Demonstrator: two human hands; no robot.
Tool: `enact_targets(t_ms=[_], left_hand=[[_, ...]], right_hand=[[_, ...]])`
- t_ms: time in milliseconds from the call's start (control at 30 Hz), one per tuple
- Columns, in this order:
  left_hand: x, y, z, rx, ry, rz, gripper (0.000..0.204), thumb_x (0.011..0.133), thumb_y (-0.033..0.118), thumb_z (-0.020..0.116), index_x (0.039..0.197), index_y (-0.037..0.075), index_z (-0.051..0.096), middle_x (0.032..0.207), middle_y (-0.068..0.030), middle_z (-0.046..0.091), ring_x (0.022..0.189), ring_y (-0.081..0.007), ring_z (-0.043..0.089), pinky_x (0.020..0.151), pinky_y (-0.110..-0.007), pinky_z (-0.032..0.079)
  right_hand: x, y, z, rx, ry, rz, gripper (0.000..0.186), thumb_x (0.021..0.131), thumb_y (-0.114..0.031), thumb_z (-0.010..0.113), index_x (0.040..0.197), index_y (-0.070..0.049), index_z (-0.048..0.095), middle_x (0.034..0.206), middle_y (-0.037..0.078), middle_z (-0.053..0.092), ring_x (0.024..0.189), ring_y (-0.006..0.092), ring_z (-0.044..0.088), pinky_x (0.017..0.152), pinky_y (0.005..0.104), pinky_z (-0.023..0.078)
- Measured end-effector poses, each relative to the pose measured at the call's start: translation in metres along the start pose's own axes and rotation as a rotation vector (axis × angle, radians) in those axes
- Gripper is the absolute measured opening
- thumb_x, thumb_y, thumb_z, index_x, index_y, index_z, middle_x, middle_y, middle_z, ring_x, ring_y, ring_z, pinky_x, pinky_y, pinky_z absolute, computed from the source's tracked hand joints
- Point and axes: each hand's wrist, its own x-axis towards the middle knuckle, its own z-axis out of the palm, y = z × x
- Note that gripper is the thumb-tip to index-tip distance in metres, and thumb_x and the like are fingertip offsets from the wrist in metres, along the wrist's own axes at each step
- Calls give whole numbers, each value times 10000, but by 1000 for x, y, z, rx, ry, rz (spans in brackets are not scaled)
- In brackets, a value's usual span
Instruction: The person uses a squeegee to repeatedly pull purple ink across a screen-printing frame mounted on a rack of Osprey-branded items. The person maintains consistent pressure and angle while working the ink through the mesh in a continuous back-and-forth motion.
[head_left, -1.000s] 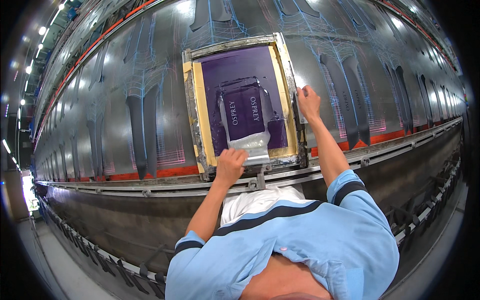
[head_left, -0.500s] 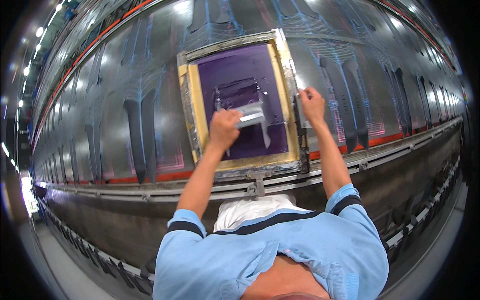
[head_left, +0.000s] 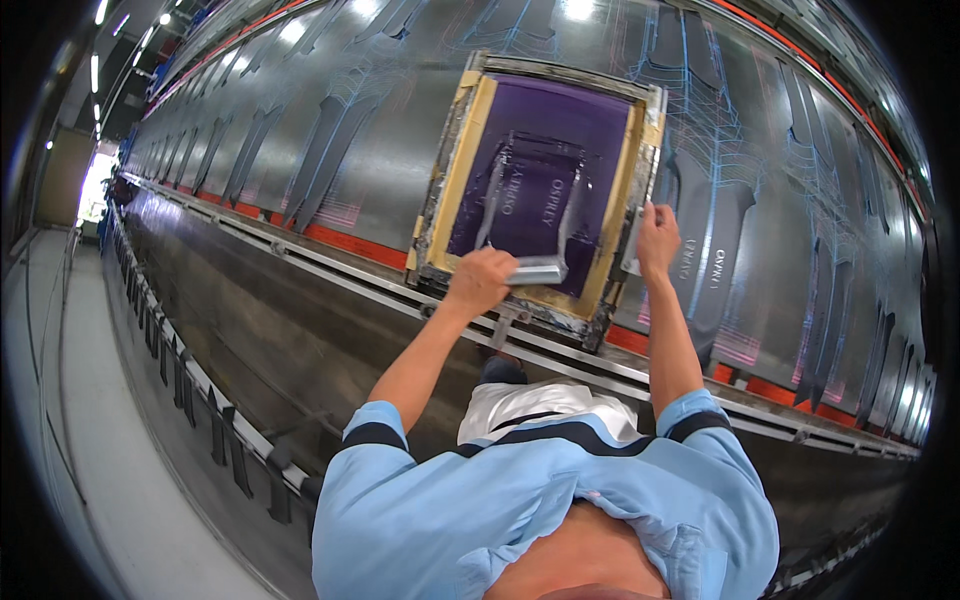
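Observation:
My left hand (head_left: 478,283) is closed on a metal squeegee (head_left: 540,270), held across the near end of a screen printing frame (head_left: 560,68). Inside the frame, tan tape borders a purple mesh (head_left: 545,108) with a rectangle of smeared ink and pale lettering showing in it. My right hand (head_left: 658,240) grips the right side of the frame at a small metal fitting (head_left: 633,250), fingers curled. Just right of that hand, dark cut pieces (head_left: 725,220) with pale lettering lie on the long table.
More dark pieces (head_left: 330,150) with blue and pink guide lines run along the table (head_left: 390,150). A metal rail (head_left: 330,259) follows its near edge. At left stretch a rack with dark hanging straps (head_left: 220,440), a pale walkway (head_left: 100,450) and a bright doorway (head_left: 97,185).
The squeegee went from the near end to the mesh's middle, then back toward me. The view has swung, so the frame sits farther right and tilted, with more walkway showing at left.

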Motion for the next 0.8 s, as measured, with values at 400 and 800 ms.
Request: enact_targets(t_ms=[400, 800], left_hand=[[25, -17, -1, 114, 116, -769, 270, 863, 295, 773, 871, 40, 683, 921, -160, 698, 878, -402, 687, 745, -531, 532], [167, -111, 13, -236, -171, 144, 214, 743, 167, 833, 935, 104, 761, 954, -94, 738, 900, -323, 680, 802, -429, 549]], right_hand=[[10, -14, -15, -147, 13, 139, 325, 978, -362, 633, 974, -43, 698, 901, 162, 755, 829, 329, 725, 776, 422, 531], [47, -73, 22, -202, -358, -379, 428, 938, -418, 721, 1120, -32, 692, 1177, 191, 705, 1079, 364, 670, 907, 474, 522]])
